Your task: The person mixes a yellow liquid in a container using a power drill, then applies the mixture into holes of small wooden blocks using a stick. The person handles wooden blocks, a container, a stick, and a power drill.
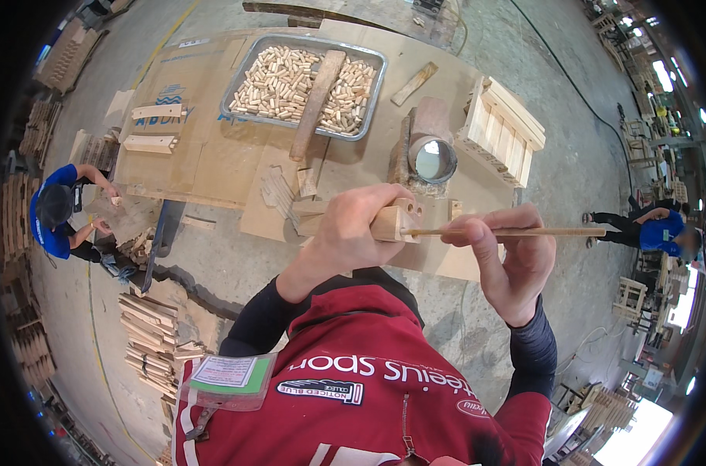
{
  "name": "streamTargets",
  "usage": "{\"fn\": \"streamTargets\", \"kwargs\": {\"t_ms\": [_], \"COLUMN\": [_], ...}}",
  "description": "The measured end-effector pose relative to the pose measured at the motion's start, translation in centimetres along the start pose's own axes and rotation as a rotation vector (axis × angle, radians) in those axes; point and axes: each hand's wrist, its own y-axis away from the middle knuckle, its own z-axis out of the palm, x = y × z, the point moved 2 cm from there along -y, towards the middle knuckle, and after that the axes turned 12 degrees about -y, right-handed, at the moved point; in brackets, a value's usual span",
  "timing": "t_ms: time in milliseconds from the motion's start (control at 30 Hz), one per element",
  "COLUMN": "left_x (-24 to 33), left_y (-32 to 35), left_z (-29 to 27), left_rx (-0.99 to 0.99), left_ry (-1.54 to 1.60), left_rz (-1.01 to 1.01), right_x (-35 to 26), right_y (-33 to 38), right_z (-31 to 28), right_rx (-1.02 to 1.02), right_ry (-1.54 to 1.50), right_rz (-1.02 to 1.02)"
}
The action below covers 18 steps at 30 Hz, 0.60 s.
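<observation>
My left hand (346,227) is wrapped around a pale wooden block (387,224) with round holes in its end; the fingers hide much of its length. In my right hand (514,260), a thin wooden stick (566,232) is pinched between thumb and fingers. The stick lies level, and its tip touches the block's end at one of the holes. Beyond my hands stands a round, crusted pot (437,177) with something pale inside. A metal tray (236,84) farther off holds many short wooden dowels (279,81), and a brown wood strip (319,105) lies across it.
Stacked wood pieces (502,128) sit at the table's right. Two drilled pieces (151,144) lie on cardboard (205,167) at left. A co-worker in blue (51,210) handles something on the left; another person in blue (662,231) is at far right. Wood strips (147,334) pile at lower left.
</observation>
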Motion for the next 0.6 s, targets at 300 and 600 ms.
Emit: {"fn": "streamTargets", "kwargs": {"t_ms": [300,600], "left_x": [-0.2,-0.4], "left_y": [0.2,0.7], "left_z": [0.1,-0.3], "left_rx": [0.014,-0.02], "left_ry": [-0.004,0.118], "left_rz": [-0.007,-0.121], "right_x": [-0.3,-0.8], "right_y": [0.4,1.2], "right_z": [0.0,-1.2], "right_rx": [0.009,0.083], "right_ry": [-0.001,-0.181], "right_rz": [-0.032,0.003]}}
